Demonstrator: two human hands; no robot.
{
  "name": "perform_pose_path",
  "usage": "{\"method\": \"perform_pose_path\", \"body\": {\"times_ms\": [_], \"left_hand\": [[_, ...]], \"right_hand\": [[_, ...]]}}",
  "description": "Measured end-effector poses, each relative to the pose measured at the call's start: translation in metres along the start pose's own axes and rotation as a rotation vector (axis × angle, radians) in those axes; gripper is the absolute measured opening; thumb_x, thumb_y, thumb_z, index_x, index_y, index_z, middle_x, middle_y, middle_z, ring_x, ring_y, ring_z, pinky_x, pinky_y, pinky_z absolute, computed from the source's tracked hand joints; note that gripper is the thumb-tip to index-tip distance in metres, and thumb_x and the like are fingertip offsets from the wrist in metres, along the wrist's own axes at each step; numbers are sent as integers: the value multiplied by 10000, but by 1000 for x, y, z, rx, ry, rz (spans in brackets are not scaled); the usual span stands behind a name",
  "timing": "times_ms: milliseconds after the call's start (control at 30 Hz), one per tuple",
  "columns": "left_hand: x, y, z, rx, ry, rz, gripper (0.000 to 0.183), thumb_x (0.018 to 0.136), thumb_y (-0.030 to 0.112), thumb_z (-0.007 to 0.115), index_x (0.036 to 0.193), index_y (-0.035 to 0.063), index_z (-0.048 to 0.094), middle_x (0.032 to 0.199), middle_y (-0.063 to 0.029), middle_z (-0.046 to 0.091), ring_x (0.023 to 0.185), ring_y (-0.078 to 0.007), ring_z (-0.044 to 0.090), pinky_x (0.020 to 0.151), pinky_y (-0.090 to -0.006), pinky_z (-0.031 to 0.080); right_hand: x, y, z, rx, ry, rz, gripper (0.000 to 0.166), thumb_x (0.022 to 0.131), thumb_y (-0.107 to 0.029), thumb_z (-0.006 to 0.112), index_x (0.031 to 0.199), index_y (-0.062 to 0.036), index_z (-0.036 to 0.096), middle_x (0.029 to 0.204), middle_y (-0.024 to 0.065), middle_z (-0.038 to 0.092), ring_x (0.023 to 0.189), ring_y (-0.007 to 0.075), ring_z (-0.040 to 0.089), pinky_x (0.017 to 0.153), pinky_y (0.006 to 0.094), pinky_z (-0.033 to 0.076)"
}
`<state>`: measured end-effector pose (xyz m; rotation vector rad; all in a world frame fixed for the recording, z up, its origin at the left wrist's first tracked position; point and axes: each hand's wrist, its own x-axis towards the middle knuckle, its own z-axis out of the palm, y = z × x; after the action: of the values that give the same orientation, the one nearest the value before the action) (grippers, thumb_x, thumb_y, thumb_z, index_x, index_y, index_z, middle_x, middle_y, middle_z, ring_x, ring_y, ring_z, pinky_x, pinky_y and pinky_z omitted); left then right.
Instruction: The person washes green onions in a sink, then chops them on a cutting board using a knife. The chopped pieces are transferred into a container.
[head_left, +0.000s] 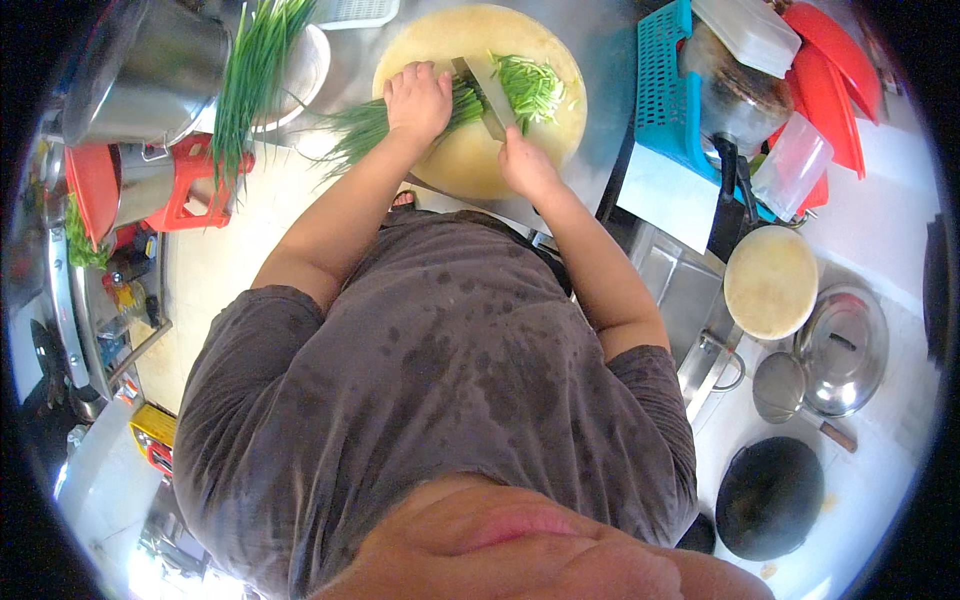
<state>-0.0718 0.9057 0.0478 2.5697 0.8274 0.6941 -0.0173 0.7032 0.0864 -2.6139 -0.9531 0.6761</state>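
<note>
My left hand (420, 101) presses down on a bunch of long green chives (364, 131) lying across a round cutting board (480, 169). Their leafy ends hang over the board's left edge. In my right hand (526, 166) is the handle of a cleaver (486, 97), its broad blade standing just right of the uncut bunch. Beyond the blade lies a loose pile of cut chives (532, 90), green with paler pieces. The fingertips of my left hand are close to the blade, with a stretch of chives between them.
At the left, more long chives (259, 82) hang beside a white bowl (309, 75) and a large steel pot (150, 75). A teal plastic basket (664, 90) holding cookware stands right of the board. Further right are a steel lid (844, 360) and a strainer (778, 386).
</note>
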Motion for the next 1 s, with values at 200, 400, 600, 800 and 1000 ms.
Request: {"method": "perform_pose_path", "body": {"times_ms": [200, 400, 600, 800, 1000], "left_hand": [[-13, 18, 5, 118, -129, 10, 241, 927, 306, 536, 988, 92, 630, 1018, -89, 619, 979, -294, 588, 861, -455, 449], [-20, 19, 7, 161, -55, 43, 163, 872, 266, 580, 938, 121, 617, 971, -69, 613, 940, -286, 598, 793, -463, 470], [-19, 21, 5, 182, -85, 68, 171, 858, 277, 582, 971, 154, 623, 984, -36, 614, 952, -277, 596, 800, -463, 468], [-17, 24, -1, 209, -119, 88, 183, 834, 261, 615, 989, 166, 641, 966, -42, 620, 950, -278, 608, 794, -456, 491], [-18, 20, 4, 143, -129, 99, 206, 836, 279, 606, 1015, 183, 639, 1011, -36, 617, 991, -278, 596, 810, -475, 480]], "right_hand": [[0, -4, -6, -50, -48, -21, 223, 921, -138, 457, 1079, 7, 520, 894, 293, 658, 846, 461, 651, 766, 562, 507], [-19, -40, -51, -46, -27, 63, 254, 929, -179, 454, 1093, 10, 500, 910, 292, 655, 872, 472, 634, 801, 555, 484], [-19, -42, -50, -90, -103, 54, 242, 919, -152, 450, 1073, 23, 514, 908, 302, 653, 893, 470, 636, 815, 552, 488], [-41, -49, -68, -95, -102, 10, 223, 911, -128, 453, 1049, 36, 516, 888, 299, 657, 880, 468, 643, 809, 541, 498], [-41, -51, -67, -117, -148, 32, 214, 918, -131, 459, 1041, 36, 509, 882, 299, 656, 870, 468, 643, 802, 538, 499]]}}
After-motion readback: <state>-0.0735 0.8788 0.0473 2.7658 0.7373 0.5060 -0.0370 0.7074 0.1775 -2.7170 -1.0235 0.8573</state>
